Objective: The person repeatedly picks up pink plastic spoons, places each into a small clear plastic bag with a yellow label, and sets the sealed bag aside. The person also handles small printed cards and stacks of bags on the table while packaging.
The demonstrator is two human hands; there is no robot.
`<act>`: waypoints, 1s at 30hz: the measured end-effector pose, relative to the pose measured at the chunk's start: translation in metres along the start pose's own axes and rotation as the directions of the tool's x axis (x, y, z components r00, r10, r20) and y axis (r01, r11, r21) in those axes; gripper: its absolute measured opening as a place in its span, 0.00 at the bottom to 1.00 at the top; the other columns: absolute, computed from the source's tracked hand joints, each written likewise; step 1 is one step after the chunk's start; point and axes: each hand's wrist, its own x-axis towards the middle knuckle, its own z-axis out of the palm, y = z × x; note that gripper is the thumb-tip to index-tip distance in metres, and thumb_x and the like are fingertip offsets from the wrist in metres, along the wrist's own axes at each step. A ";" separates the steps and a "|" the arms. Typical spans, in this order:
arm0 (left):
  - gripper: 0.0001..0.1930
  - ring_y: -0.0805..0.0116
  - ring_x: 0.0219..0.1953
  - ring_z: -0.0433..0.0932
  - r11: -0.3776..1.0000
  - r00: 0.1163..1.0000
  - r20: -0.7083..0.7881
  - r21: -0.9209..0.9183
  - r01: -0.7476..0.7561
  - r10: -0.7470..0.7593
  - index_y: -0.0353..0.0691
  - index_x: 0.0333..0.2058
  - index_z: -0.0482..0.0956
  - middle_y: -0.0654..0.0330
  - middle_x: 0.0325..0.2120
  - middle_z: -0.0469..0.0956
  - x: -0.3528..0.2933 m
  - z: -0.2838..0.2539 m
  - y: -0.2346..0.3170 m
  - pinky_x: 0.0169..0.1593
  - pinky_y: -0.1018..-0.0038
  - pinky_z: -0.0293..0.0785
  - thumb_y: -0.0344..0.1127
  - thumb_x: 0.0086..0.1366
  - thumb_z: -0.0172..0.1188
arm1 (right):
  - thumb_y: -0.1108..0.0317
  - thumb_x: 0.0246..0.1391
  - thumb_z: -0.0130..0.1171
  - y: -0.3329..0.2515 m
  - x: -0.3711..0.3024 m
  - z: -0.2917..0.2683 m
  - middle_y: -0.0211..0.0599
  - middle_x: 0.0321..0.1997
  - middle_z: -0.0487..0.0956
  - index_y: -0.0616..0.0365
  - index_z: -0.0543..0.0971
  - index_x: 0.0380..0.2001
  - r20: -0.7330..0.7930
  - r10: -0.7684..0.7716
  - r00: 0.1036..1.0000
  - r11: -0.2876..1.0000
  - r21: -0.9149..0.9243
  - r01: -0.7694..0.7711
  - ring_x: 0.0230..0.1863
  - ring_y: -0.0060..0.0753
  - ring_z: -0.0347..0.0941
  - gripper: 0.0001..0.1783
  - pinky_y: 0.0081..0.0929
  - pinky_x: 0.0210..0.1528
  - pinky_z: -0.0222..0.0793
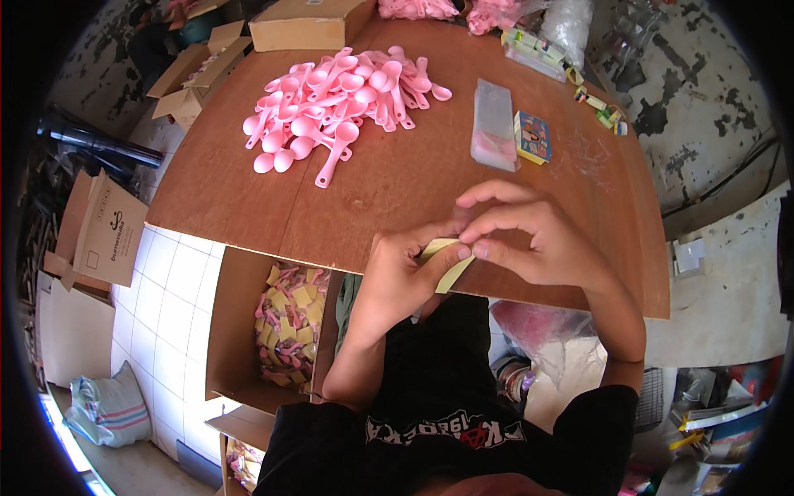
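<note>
My left hand (pixel 405 269) grips a folded pale yellow card (pixel 456 279) between thumb and fingers, over the table's near edge. My right hand (pixel 529 227) comes in from the other side, its thumb and fingertips pinched together at the card's upper edge. What lies between those right fingertips is too small to make out. Beyond the hands, a large heap of pink plastic spoons (pixel 331 107) covers the far left part of the table. A stack of clear plastic sleeves (pixel 495 124) lies to the right of the spoons, beside a small blue and yellow printed box (pixel 532 137).
The brown wooden table (pixel 248 198) has rounded sides. Below its near edge stands a carton (pixel 231 331) of packed spoons and yellow cards. A cardboard box (pixel 310 25) rests at the far edge. Small rolls and bottles (pixel 600 107) line the right edge. A white sack (pixel 107 405) sits lower left.
</note>
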 end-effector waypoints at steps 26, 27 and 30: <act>0.17 0.68 0.34 0.85 0.999 0.971 -0.234 0.025 -0.041 0.045 0.32 0.50 0.74 0.53 0.32 0.83 -0.007 -0.033 -0.002 0.35 0.75 0.79 0.24 0.62 0.63 | 0.70 0.61 0.58 0.061 0.096 -0.009 0.33 0.36 0.82 0.59 0.79 0.49 0.131 0.131 0.983 0.933 0.318 -0.166 0.34 0.21 0.78 0.14 0.23 0.36 0.73; 0.17 0.68 0.34 0.85 0.999 0.971 -0.232 0.029 -0.045 0.050 0.32 0.50 0.74 0.53 0.32 0.83 -0.007 -0.035 -0.002 0.35 0.75 0.79 0.24 0.62 0.63 | 0.70 0.60 0.57 0.086 0.111 -0.001 0.33 0.36 0.82 0.58 0.78 0.50 -0.009 0.149 0.989 0.968 0.206 -0.144 0.35 0.21 0.78 0.15 0.23 0.35 0.72; 0.18 0.68 0.31 0.84 0.999 0.967 -0.251 -0.007 -0.042 0.039 0.31 0.51 0.73 0.53 0.32 0.83 -0.006 -0.038 -0.002 0.34 0.76 0.79 0.24 0.62 0.63 | 0.72 0.58 0.56 0.161 0.144 0.023 0.38 0.37 0.82 0.57 0.78 0.51 -0.217 0.084 0.973 0.991 -0.084 -0.104 0.36 0.27 0.78 0.16 0.27 0.37 0.72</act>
